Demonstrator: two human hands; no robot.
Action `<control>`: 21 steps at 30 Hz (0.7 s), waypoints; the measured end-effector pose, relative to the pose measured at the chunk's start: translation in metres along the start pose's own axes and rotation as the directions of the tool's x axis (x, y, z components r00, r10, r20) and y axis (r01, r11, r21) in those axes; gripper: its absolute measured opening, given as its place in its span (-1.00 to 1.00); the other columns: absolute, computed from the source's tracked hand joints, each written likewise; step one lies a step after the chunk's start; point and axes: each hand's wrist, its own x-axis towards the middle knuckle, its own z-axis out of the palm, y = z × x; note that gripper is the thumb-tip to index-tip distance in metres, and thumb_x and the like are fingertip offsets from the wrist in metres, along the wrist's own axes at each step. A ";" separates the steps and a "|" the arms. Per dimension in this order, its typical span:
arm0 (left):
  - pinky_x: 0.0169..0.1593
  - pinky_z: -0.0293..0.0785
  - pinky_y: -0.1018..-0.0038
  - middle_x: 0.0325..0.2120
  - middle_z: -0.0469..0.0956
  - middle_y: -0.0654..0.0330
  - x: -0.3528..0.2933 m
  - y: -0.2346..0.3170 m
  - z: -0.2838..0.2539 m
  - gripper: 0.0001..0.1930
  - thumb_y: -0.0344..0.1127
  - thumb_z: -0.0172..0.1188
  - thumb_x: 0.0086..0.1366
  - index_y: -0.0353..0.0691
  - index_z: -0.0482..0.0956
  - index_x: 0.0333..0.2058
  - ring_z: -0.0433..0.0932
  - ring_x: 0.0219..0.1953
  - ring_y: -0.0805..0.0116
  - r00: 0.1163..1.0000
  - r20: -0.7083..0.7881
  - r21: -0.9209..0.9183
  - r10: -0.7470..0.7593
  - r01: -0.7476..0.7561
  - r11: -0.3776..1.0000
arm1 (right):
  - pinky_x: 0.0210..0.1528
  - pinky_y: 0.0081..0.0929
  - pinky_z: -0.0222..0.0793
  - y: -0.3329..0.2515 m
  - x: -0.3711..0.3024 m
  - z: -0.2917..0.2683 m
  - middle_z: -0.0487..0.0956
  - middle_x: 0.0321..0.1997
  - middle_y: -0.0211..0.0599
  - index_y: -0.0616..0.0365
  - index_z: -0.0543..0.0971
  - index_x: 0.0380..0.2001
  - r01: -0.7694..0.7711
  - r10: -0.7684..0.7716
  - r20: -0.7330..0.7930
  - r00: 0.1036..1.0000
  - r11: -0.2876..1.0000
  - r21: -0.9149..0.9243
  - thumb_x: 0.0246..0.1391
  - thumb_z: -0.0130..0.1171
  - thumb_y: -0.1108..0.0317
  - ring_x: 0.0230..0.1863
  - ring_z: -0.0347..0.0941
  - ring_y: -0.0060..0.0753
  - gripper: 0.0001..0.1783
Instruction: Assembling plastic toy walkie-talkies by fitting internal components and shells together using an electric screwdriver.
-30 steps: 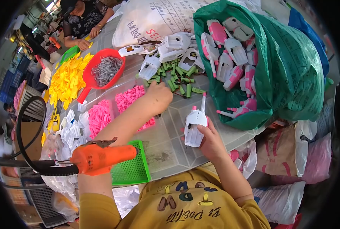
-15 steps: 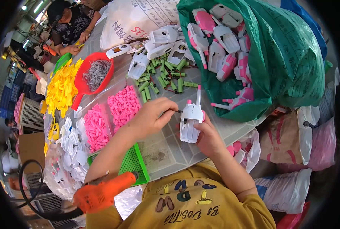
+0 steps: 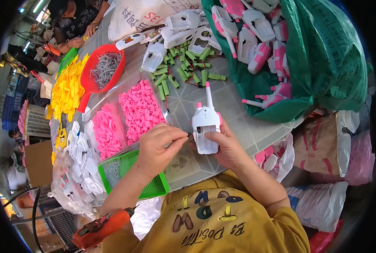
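Note:
My right hand point(image 3: 230, 147) is closed around a white toy walkie-talkie point(image 3: 208, 116) with a pink-tipped antenna. Its open battery compartment faces up, and my thumb rests over part of it. To its left, my left hand point(image 3: 159, 147) is pinched on a small dark piece point(image 3: 189, 134) beside the casing. The fingers cover most of that piece, so its kind is unclear. An orange power screwdriver point(image 3: 101, 230) hangs by my left forearm, above a green basket point(image 3: 166, 185) partly hidden under that arm.
Loose green batteries point(image 3: 182, 74) and white casings lie beyond my hands. Pink parts point(image 3: 140, 110) fill a clear tray at left, near a red scoop point(image 3: 85, 86) of screws and yellow pieces point(image 3: 67, 86). A green sack point(image 3: 319, 63) of toys stands at right. A person sits across the table.
My left hand has come down and left, slightly away from the casing. The walkie-talkie is a little lower and further left. The orange screwdriver hangs lower, uncovering more of the green basket.

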 end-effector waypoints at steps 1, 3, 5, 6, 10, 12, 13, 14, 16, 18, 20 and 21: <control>-0.25 0.55 0.35 -0.38 0.69 0.11 -0.001 -0.002 0.001 -0.83 -0.56 0.41 0.11 -0.30 0.68 -0.29 0.65 -0.33 0.17 1.000 0.001 -0.001 -0.004 0.004 1.000 | 0.17 -0.16 0.56 0.000 0.000 0.000 0.49 0.20 -0.24 -0.01 0.17 0.43 0.002 -0.002 -0.005 1.000 0.999 -0.032 0.23 0.10 0.52 0.13 0.55 -0.26 -0.28; -0.24 0.56 0.36 -0.37 0.69 0.11 -0.003 -0.005 0.002 -0.83 -0.58 0.42 0.09 -0.29 0.69 -0.30 0.65 -0.34 0.18 1.000 0.009 -0.033 0.013 -0.013 0.999 | 0.13 -0.22 0.56 0.005 0.002 -0.004 0.50 0.18 -0.27 0.00 0.20 0.41 0.005 -0.007 -0.022 1.000 0.997 -0.076 0.25 0.13 0.49 0.11 0.55 -0.31 -0.31; -0.24 0.56 0.36 -0.37 0.69 0.11 -0.003 -0.003 0.003 -0.83 -0.58 0.42 0.09 -0.29 0.69 -0.30 0.65 -0.34 0.18 1.000 0.010 -0.033 -0.024 0.025 0.999 | 0.09 -0.28 0.56 0.008 0.003 -0.004 0.51 0.16 -0.31 0.01 0.23 0.39 0.010 -0.015 -0.037 0.999 0.993 -0.119 0.27 0.16 0.46 0.08 0.55 -0.36 -0.34; -0.24 0.56 0.36 -0.37 0.69 0.11 -0.002 -0.002 0.004 -0.82 -0.58 0.42 0.09 -0.29 0.69 -0.30 0.65 -0.34 0.18 0.998 0.009 -0.032 -0.060 0.061 0.998 | 0.07 -0.33 0.55 0.008 0.002 -0.002 0.52 0.14 -0.32 0.01 0.25 0.38 0.018 -0.025 -0.055 0.998 0.993 -0.121 0.27 0.18 0.46 0.06 0.55 -0.39 -0.35; -0.24 0.57 0.35 -0.37 0.69 0.12 0.000 -0.002 0.005 -0.81 -0.58 0.41 0.09 -0.29 0.69 -0.29 0.65 -0.34 0.18 0.999 -0.013 -0.023 -0.034 0.033 0.999 | 0.04 -0.38 0.53 0.008 0.000 0.002 0.54 0.10 -0.34 0.02 0.28 0.35 0.029 -0.039 -0.087 0.995 0.992 -0.120 0.25 0.22 0.47 0.03 0.55 -0.41 -0.35; -0.25 0.57 0.35 -0.35 0.68 0.12 0.000 -0.003 0.006 -0.80 -0.60 0.39 0.09 -0.29 0.69 -0.27 0.65 -0.32 0.17 1.000 0.018 -0.012 0.003 -0.003 1.000 | 0.07 -0.34 0.53 0.008 0.000 -0.002 0.55 0.13 -0.33 0.01 0.29 0.36 0.021 -0.031 -0.081 0.996 0.993 -0.120 0.23 0.25 0.47 0.07 0.55 -0.38 -0.34; -0.25 0.57 0.35 -0.35 0.68 0.12 -0.001 -0.004 0.006 -0.80 -0.60 0.39 0.09 -0.29 0.69 -0.27 0.65 -0.32 0.17 1.000 0.018 -0.012 0.002 -0.002 1.000 | 0.11 -0.31 0.53 0.009 0.001 -0.004 0.56 0.15 -0.32 0.00 0.30 0.36 0.012 -0.020 -0.070 0.997 0.993 -0.119 0.22 0.27 0.48 0.11 0.55 -0.35 -0.33; -0.24 0.57 0.36 -0.33 0.68 0.12 -0.002 -0.004 0.006 -0.79 -0.62 0.37 0.09 -0.28 0.69 -0.27 0.65 -0.31 0.16 1.000 0.024 -0.022 -0.008 0.009 1.000 | 0.11 -0.31 0.53 0.011 0.002 -0.005 0.56 0.15 -0.32 0.00 0.30 0.36 0.011 -0.019 -0.070 0.997 0.993 -0.119 0.22 0.27 0.48 0.11 0.55 -0.35 -0.33; -0.23 0.57 0.36 -0.31 0.67 0.11 -0.002 -0.004 0.006 -0.78 -0.63 0.35 0.09 -0.28 0.70 -0.26 0.65 -0.29 0.16 0.999 0.032 -0.031 -0.021 0.022 0.999 | 0.10 -0.29 0.53 0.013 0.004 -0.007 0.56 0.14 -0.30 0.00 0.30 0.35 0.024 -0.033 -0.065 0.997 0.991 -0.129 0.20 0.27 0.50 0.11 0.56 -0.33 -0.32; -0.21 0.56 0.36 -0.28 0.66 0.11 0.001 -0.002 0.005 -0.77 -0.66 0.31 0.11 -0.27 0.70 -0.25 0.63 -0.25 0.16 0.999 0.048 -0.007 -0.001 0.001 1.000 | 0.09 -0.33 0.51 0.009 0.003 -0.004 0.56 0.11 -0.31 0.03 0.31 0.34 0.005 -0.013 -0.066 0.998 0.993 -0.118 0.17 0.26 0.53 0.07 0.56 -0.36 -0.32; -0.20 0.55 0.35 -0.28 0.65 0.11 0.004 -0.003 0.005 -0.77 -0.66 0.30 0.11 -0.27 0.69 -0.25 0.62 -0.24 0.15 0.997 0.075 -0.005 0.000 0.001 1.000 | 0.07 -0.37 0.49 0.009 0.005 -0.003 0.57 0.07 -0.32 0.06 0.31 0.32 -0.010 0.002 -0.072 0.997 0.994 -0.110 0.14 0.25 0.56 0.04 0.56 -0.38 -0.32; -0.19 0.54 0.35 -0.28 0.65 0.10 0.005 -0.004 0.005 -0.78 -0.65 0.29 0.12 -0.27 0.69 -0.25 0.61 -0.23 0.14 0.995 0.099 0.000 0.000 0.000 1.000 | 0.05 -0.35 0.52 0.009 0.005 -0.004 0.57 0.06 -0.29 0.09 0.31 0.31 -0.001 -0.009 -0.079 0.997 0.992 -0.130 0.13 0.24 0.57 0.03 0.57 -0.36 -0.33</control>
